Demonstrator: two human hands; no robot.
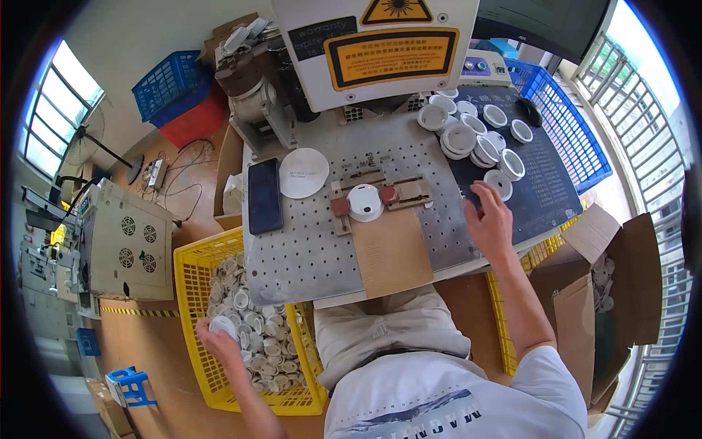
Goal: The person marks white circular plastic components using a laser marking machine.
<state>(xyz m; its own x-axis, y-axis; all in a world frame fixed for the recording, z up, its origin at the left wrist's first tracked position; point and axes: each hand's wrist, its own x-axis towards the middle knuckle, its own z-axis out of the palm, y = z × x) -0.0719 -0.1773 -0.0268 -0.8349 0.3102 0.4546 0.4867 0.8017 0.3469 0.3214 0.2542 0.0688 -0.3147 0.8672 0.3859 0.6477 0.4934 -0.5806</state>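
Observation:
My left hand is at the left side of the yellow basket, its fingers closed on a white round plastic cap. Below it, the basket holds a heap of similar white caps. Over the right part of the metal worktable, my right hand is empty with its fingers apart. Just beyond its fingertips lies a white ring-shaped cap, at the near end of a pile of caps on a dark mat. A white domed cap with small dark slots sits between the red-brown jaws of a fixture.
A laser machine head with warning labels hangs above the fixture. On the table are a phone, a white disc, a cardboard piece and a black mouse. An open cardboard box stands at right.

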